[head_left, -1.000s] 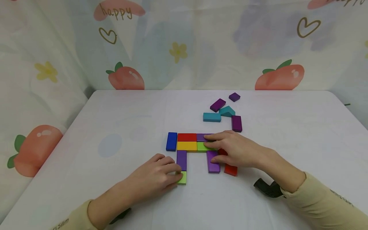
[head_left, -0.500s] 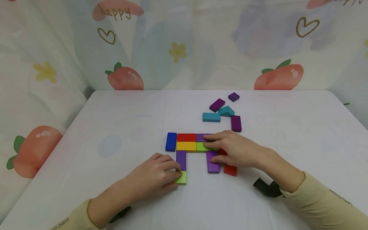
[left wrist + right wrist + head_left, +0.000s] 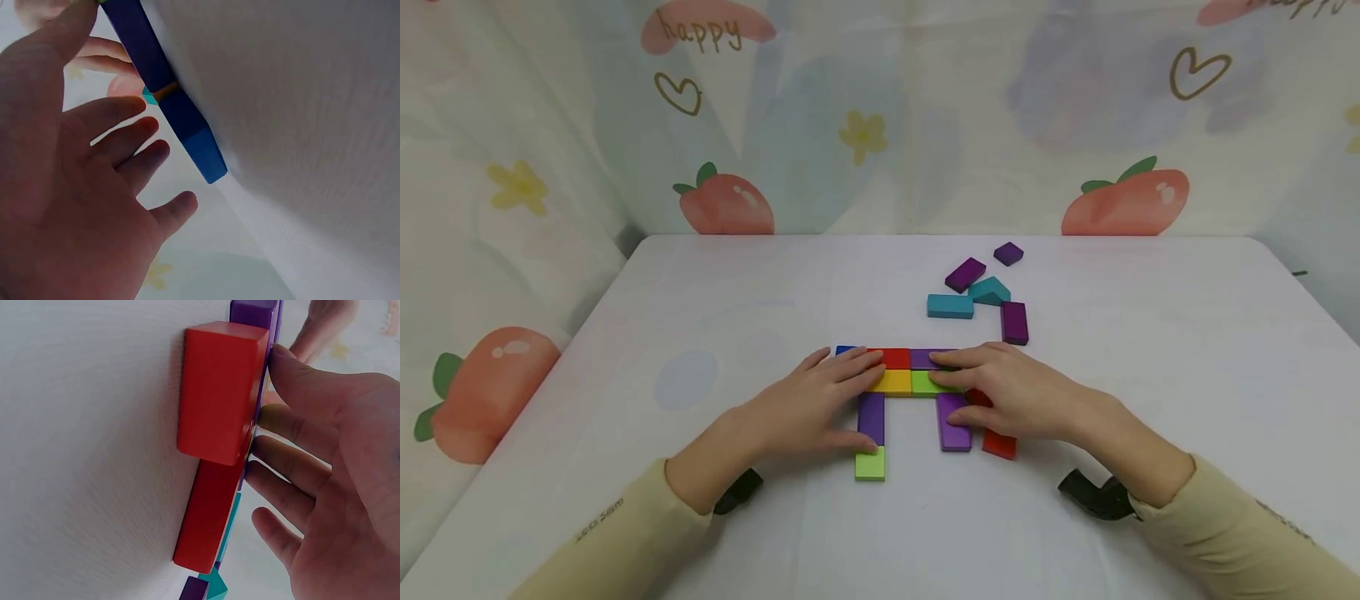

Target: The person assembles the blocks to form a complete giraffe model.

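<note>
Flat coloured blocks form a two-row bar with two legs. My left hand [image 3: 797, 408] spreads over its left part, fingertips on the red block [image 3: 895, 359] and yellow block [image 3: 895, 384]. Its thumb reaches the lime block [image 3: 870, 467] below the purple block [image 3: 871, 419]. A blue block [image 3: 194, 134] lies at the bar's left end, mostly covered in the head view. My right hand [image 3: 1026, 392] has its fingertips on the upper purple block [image 3: 922, 359] and the green block [image 3: 922, 384]. Its thumb touches the right purple leg block [image 3: 953, 433]. Neither hand grips anything.
Two red blocks, the nearer red one [image 3: 222, 394] and the farther red one [image 3: 209, 512], lie under the right hand. Behind are a teal block [image 3: 950, 307], a teal wedge [image 3: 990, 291] and several dark purple blocks [image 3: 1014, 323]. Black straps [image 3: 1097, 496] show near the wrists.
My left hand has moved up and to the right from the lime block, its fingers now stretched over the bar's left end and the blue block. My right hand stays in place.
</note>
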`<state>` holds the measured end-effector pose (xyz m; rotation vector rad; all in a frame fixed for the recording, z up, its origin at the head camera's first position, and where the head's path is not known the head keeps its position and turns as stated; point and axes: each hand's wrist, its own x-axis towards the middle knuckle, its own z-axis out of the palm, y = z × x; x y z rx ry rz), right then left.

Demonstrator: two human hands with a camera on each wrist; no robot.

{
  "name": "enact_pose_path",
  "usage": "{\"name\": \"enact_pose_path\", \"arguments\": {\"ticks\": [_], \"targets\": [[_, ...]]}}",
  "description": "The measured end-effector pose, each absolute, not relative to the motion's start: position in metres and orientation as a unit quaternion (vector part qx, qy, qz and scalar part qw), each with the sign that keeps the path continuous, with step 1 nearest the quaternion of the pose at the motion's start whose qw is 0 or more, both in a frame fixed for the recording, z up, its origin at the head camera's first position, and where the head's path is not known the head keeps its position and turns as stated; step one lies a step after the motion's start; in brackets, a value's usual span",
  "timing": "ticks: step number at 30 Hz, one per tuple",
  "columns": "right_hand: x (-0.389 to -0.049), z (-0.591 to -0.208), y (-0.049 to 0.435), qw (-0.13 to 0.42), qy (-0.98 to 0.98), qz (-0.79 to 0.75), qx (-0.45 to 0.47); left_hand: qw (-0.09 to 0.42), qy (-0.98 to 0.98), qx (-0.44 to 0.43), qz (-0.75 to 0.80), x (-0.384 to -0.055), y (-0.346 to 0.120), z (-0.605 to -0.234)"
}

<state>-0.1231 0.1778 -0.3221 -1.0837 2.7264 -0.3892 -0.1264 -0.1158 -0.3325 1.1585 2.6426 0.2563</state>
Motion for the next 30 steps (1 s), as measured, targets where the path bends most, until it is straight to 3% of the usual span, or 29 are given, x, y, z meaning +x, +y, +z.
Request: {"name": "enact_pose_path", "arguments": {"ticks": [7,30], "targets": [[-0.1218,-0.3252,0.1772,0.085,0.916,-0.134,-0.37,0.161,0.905,0.385,0.088,-0.1327,-0.1112,-0.3316],[-0.1153,-0.3267,0.1784,0.087,0.915,-0.146,-0.367,0.162,0.909,0.371,0.099,-0.1261,-0.107,-0.3298]]}}
